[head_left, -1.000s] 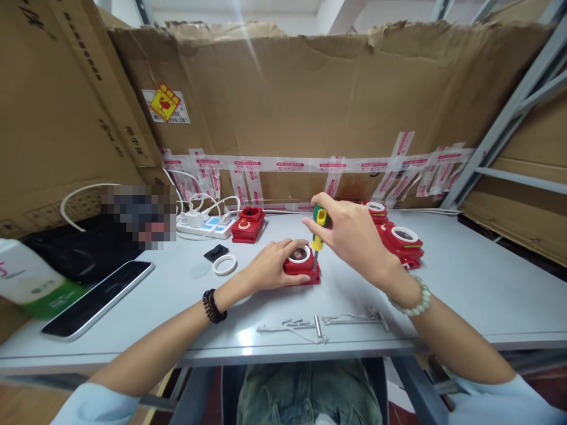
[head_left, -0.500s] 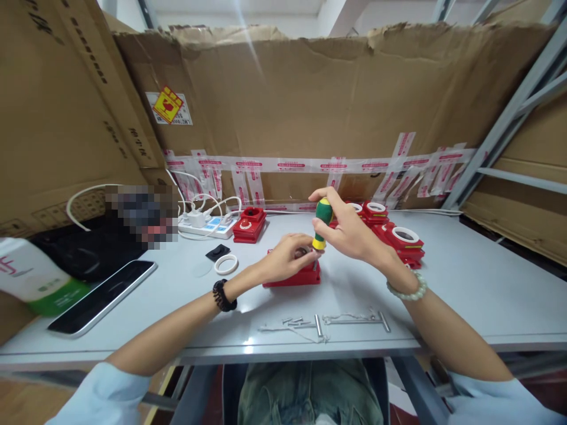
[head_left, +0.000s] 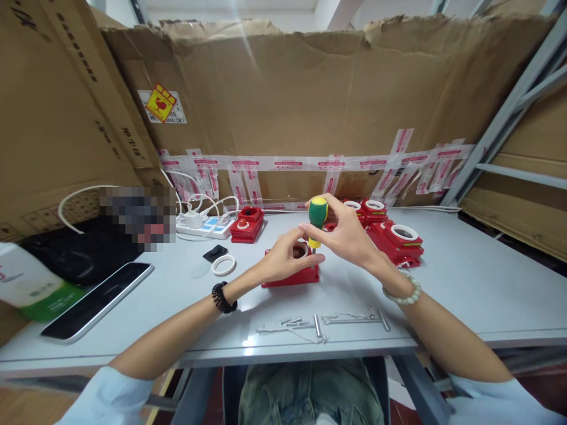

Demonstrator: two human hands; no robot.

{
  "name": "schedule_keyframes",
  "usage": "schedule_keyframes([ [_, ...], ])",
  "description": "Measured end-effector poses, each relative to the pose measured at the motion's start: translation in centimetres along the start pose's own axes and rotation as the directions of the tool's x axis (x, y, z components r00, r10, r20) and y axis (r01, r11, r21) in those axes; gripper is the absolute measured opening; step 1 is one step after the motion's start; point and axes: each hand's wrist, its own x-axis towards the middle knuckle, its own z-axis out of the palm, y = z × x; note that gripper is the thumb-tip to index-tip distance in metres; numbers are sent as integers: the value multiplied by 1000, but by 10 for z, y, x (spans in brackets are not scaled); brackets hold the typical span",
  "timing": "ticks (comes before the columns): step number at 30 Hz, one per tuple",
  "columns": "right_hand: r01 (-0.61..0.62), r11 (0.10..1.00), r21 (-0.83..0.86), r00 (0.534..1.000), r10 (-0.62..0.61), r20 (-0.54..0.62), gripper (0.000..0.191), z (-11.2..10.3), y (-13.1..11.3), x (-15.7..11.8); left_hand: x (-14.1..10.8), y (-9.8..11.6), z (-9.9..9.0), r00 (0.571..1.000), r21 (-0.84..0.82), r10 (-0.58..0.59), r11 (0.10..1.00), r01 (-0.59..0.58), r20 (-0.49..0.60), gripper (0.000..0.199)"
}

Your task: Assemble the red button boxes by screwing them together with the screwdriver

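Note:
My right hand (head_left: 349,233) is closed around the green and yellow handle of a screwdriver (head_left: 318,215), which stands nearly upright with its shaft pointing down. Below it lies a red box (head_left: 290,278) with a round opening in its top. The screwdriver's tip meets the right end of this box, though the tip itself is partly hidden by fingers. My left hand (head_left: 283,257) grips the box from the left, thumb and fingers curved around the opening, with the thumb beside the screwdriver shaft.
Near the front edge lie several screws (head_left: 292,322) and two metal T-bars (head_left: 318,326) with strings. A white ring (head_left: 224,265) and a black square part (head_left: 215,254) sit left. More red boxes (head_left: 398,245) stand right, another (head_left: 247,225) beside the power strip (head_left: 204,226). A phone (head_left: 97,302) lies left.
The screwdriver has tilted slightly and my right fingers have shifted around its handle. My left thumb reaches a little farther right. The view has moved slightly; the red box stays in place.

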Motion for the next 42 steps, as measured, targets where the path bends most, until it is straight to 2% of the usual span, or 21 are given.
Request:
schedule_keyframes([
  [2,6,1000,20,1000,-6,6,36,0,2,0,0,3,-2,995,32,23,999,-26,98,26],
  [4,13,999,41,1000,-14,24,37,0,1,0,0,4,-3,989,7,30,999,-31,148,23],
  [8,19,997,75,998,-23,56,34,1,-6,-3,2,-4,0,996,-68,-31,997,37,86,22],
  [12,6,999,41,999,-8,35,32,3,-10,-4,3,-8,2,997,-4,-75,997,75,20,33],
  [15,-31,996,82,999,29,29,34,3,-7,-4,2,-2,-2,995,39,-38,999,35,91,34],
  [17,-58,992,108,998,55,30,37,3,-2,-4,1,2,-5,987,9,-6,1000,5,159,32],
  [19,-68,991,119,998,65,27,40,3,1,-3,0,3,-6,985,-55,-4,998,14,175,29],
  [23,-51,995,89,999,51,-2,41,4,2,-3,2,-4,0,996,-87,-78,993,82,50,29],
  [26,-59,997,55,998,60,-19,39,4,2,-3,2,-5,2,998,-23,-56,998,55,-22,31],
  [29,-60,997,54,998,61,-25,37,4,3,-3,2,0,-3,998,-5,-1,1000,1,64,30],
  [32,-59,997,49,998,60,-33,34,4,3,-3,1,1,-7,984,-84,-12,996,27,175,29],
  [33,-59,997,50,998,61,-33,33,3,3,-3,1,0,-7,985,-122,-27,991,47,168,29],
  [35,-51,996,69,998,52,-20,29,3,1,-4,1,-3,-4,995,-190,-61,979,76,82,29],
  [38,-41,994,102,999,41,-3,25,4,-1,-5,0,-5,-1,998,-177,-64,982,62,-4,35],
  [42,-67,991,119,997,71,-27,27,5,0,-5,0,-3,-3,993,-129,-17,991,32,114,28],
])
